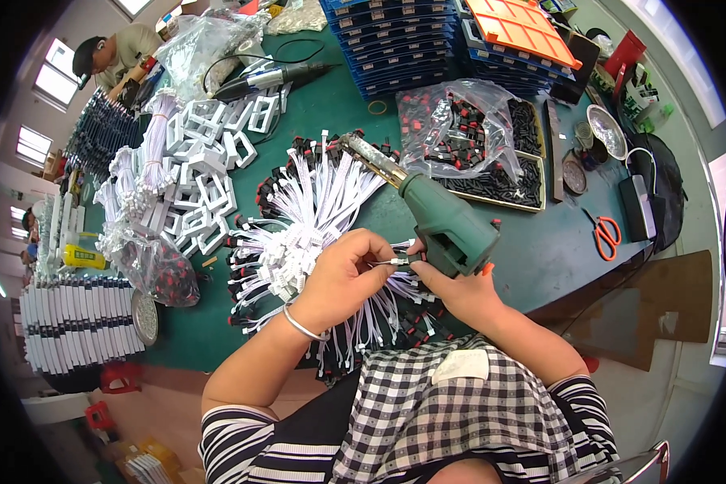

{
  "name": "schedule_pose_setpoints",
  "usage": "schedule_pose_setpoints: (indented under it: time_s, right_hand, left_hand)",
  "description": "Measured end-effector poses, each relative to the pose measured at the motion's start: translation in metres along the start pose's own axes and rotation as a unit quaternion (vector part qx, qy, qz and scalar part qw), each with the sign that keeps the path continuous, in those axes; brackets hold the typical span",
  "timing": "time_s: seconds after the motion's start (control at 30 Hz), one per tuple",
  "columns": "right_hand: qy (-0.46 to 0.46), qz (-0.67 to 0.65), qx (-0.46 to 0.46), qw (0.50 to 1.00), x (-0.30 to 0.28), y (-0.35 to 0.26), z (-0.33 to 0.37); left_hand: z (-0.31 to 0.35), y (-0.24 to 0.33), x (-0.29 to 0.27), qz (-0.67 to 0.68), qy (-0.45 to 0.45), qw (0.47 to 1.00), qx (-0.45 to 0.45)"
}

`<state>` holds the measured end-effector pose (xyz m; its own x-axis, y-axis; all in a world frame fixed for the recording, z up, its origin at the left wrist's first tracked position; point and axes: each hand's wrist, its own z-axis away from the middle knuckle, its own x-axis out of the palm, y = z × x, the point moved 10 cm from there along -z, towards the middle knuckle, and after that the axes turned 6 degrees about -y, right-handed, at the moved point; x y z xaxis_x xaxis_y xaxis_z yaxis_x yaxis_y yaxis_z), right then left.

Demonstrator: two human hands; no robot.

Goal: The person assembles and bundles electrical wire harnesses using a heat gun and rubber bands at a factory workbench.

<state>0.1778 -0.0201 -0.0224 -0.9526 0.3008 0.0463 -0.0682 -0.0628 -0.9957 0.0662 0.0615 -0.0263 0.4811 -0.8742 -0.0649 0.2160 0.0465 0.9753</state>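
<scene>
The cable (pixel 398 261) lies between the 2 hands, its long axis running left to right. The left hand (pixel 348 273) pinches its left side; the right hand (pixel 458 294) grasps its dark right end, just beside the heat gun (pixel 445 216).

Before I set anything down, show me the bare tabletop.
Bare tabletop lies between the heat gun and orange-handled scissors, and at lower left between the clear bag and white cable pile. Crowded: around the left hand, and among the white frames.
</scene>
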Motion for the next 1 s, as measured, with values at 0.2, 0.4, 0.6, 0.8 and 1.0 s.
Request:
schedule_pose_setpoints:
  time_s: [0.2,0.4,0.6,0.8,1.0]
  right_hand:
    - [-0.009,-0.022,-0.006,1.0,-0.001,0.002,0.003]
    - [-0.01,-0.043,-0.025,0.999,-0.001,-0.003,0.005]
    - [0.0,-0.047,0.009,0.999,-0.003,0.0,0.005]
    - [0.002,-0.049,-0.014,0.999,-0.002,0.0,0.005]
    - [0.002,0.022,-0.033,0.999,-0.004,0.002,0.005]
  left_hand:
    - [-0.001,0.009,0.006,0.044,0.003,0.999,0.014]
    - [0.0,0.008,0.004,0.043,0.024,0.999,0.008]
    - [0.002,0.013,0.003,-0.075,0.0,0.997,0.031]
    - [0.0,0.007,0.004,0.025,0.0,1.0,0.014]
    - [0.0,0.015,0.002,-0.071,0.041,0.996,0.041]
